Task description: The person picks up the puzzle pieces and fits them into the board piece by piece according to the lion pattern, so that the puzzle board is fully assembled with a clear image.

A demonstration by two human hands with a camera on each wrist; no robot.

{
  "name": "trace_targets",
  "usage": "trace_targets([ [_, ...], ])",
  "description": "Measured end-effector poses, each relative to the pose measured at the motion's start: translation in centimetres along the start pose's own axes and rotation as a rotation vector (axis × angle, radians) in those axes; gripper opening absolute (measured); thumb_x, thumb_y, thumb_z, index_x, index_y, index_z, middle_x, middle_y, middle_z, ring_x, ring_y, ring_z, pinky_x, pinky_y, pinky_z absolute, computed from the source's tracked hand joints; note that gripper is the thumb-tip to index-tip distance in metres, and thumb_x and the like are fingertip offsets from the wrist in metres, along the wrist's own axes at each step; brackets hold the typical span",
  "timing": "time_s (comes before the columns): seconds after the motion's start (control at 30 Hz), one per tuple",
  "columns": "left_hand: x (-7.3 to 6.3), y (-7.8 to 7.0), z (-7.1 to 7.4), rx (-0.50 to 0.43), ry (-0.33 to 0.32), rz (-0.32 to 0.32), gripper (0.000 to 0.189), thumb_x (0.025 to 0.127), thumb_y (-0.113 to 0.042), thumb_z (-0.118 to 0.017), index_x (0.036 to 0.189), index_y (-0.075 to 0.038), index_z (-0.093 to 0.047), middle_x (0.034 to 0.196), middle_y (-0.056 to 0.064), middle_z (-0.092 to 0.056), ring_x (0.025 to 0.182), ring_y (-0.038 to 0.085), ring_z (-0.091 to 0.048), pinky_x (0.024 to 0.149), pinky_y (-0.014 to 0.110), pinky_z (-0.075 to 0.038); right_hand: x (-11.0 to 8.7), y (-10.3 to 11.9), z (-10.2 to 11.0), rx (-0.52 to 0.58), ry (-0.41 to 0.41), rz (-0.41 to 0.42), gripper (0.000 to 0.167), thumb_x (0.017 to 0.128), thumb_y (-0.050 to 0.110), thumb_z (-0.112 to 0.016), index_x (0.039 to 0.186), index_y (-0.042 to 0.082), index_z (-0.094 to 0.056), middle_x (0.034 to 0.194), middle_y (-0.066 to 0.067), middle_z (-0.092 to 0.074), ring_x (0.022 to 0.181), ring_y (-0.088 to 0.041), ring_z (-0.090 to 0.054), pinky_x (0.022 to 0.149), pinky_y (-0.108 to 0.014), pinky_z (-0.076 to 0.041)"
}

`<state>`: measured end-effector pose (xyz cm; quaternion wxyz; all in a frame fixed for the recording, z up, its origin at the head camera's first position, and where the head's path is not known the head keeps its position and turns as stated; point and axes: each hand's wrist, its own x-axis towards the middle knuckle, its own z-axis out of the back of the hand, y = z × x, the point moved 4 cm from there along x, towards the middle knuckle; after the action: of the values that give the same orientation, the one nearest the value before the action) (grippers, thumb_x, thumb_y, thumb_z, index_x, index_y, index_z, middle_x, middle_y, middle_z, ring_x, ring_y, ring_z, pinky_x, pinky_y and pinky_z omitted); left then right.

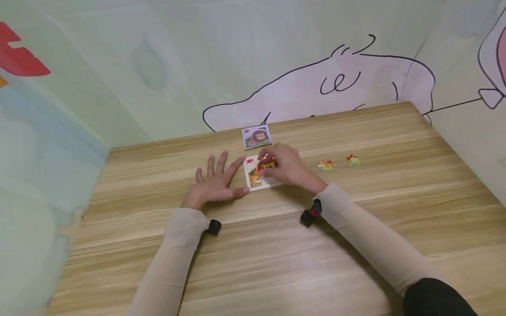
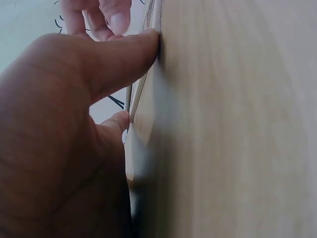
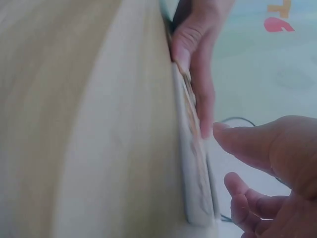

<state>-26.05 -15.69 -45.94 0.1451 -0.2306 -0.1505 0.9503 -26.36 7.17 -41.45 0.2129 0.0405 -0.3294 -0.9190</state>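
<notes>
A square white-bordered puzzle board (image 1: 272, 184) lies on the wooden table, bearing a lion piece (image 1: 269, 164) and a tiger piece (image 1: 254, 179). My left hand (image 1: 214, 186) lies beside it with fingers spread. Its thumb and index fingertip touch the board's left corners. Over the board's right part, my right hand (image 1: 287, 166) hovers with thumb and index finger bent around the lion. In the right wrist view, the right thumb and the curled fingers of that hand (image 3: 292, 163) stand apart with nothing showing between them. Its palm hides the board's right side.
Just behind the board lies a picture card (image 1: 257, 137) with a lion and a tiger. To the right are two loose puzzle pieces, one orange and green (image 1: 327, 165), the other red and green (image 1: 353, 160). A cartoon-printed wall cloth (image 1: 292, 92) borders the table's far edge.
</notes>
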Motion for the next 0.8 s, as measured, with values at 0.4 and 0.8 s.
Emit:
trace_targets([
  [0.4, -0.2, -0.3, 0.2, -0.008, -0.005, -0.006, 0.098, 0.096, -0.072, -0.059, 0.170, -0.051, 0.002, 0.178, 0.004, 0.033, 0.161, 0.045, 0.037, 0.121, 0.084, 0.014, -1.4, -2.4, 3.4, 0.029, -0.026, -0.089, 0.037, 0.094, 0.023, -0.083, 0.128, 0.014, -0.072, 0.125, -0.016, -0.072, 0.106, -0.034, -0.061, 0.097, -0.048, -0.046],
  [0.8, -0.4, -0.6, 0.3, -0.008, -0.004, -0.011, 0.099, 0.096, -0.071, -0.059, 0.171, -0.049, 0.002, 0.178, 0.004, 0.033, 0.161, 0.044, 0.037, 0.121, 0.084, 0.014, -3.3, -5.2, 6.3, 0.023, -0.036, -0.164, 0.038, 0.096, 0.021, -0.081, 0.130, 0.007, -0.071, 0.130, -0.019, -0.073, 0.103, -0.032, -0.058, 0.090, -0.041, -0.045],
])
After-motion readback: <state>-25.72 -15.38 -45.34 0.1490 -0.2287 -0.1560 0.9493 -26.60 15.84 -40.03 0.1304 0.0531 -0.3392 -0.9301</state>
